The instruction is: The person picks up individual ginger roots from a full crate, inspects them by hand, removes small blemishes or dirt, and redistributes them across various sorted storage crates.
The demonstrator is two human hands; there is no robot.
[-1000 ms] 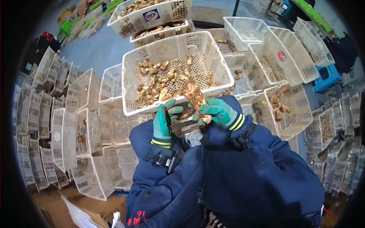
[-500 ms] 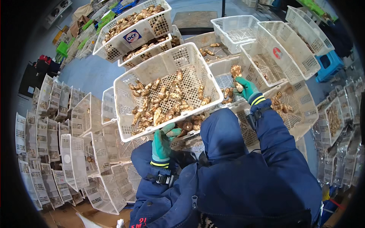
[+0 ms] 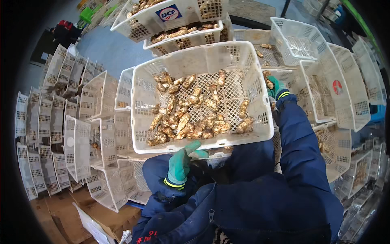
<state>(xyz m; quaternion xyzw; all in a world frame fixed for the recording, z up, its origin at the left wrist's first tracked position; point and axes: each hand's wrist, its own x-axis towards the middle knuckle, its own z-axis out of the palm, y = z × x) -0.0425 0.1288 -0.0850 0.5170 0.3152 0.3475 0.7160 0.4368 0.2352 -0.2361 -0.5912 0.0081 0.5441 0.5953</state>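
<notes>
A white plastic crate (image 3: 243, 57) sits in front of me, holding several brown-and-cream mushrooms (image 3: 183, 121). My left hand (image 3: 180, 162), in a green glove, is just below the crate's near rim, fingers apart with nothing visible in them. My right hand (image 3: 277, 88), also gloved in green, reaches past the crate's right side and is shut on a mushroom (image 3: 268, 79) over a crate (image 3: 286, 72) behind it. The fingertips of that hand are partly hidden by the mushroom and rim.
Stacked crates (image 3: 183, 42) of mushrooms stand beyond the middle crate. More white crates flank me on the left (image 3: 76, 146) and right (image 3: 346, 96), some with mushrooms inside. A blue stool (image 3: 377, 114) is partly visible at the right. Cardboard (image 3: 99, 207) lies at the lower left.
My right hand has moved from the near rim out to the right, carrying a mushroom. My left hand stays by the front rim, and the view has shifted.
</notes>
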